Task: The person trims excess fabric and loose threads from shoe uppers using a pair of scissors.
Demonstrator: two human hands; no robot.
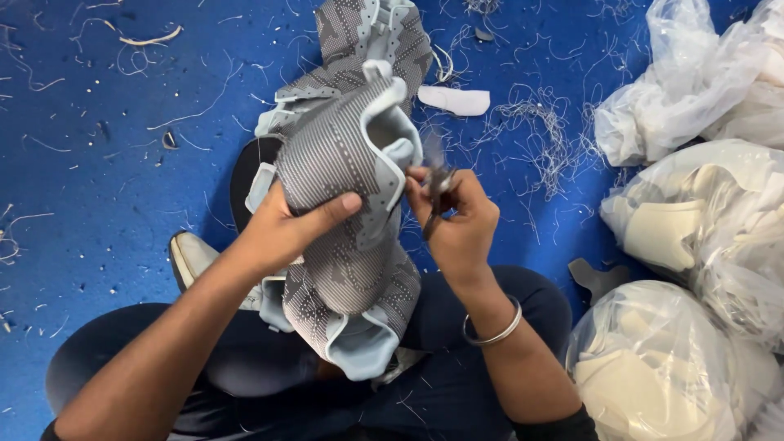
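**Small snips close to the fingers**

In the middle of the frame, the left hand [282,224] is clamped on a grey dotted cloth shoe top with pale blue edges [347,163], thumb pressed on its front. The right hand [457,224] is closed around small dark metal snips [437,184], and their tips sit right at the shoe top's pale blue edge.

What could go wrong: the snips are very near the left thumb, so a slip could nick it. A cut too deep could also bite into the cloth.

The shoe top looks soft and bendy, folded over, with more of the same pieces under it on the person's lap.

Loose threads lie all over the blue floor [98,163]. Clear plastic bags of cream pieces [694,220] sit at the right of the frame.
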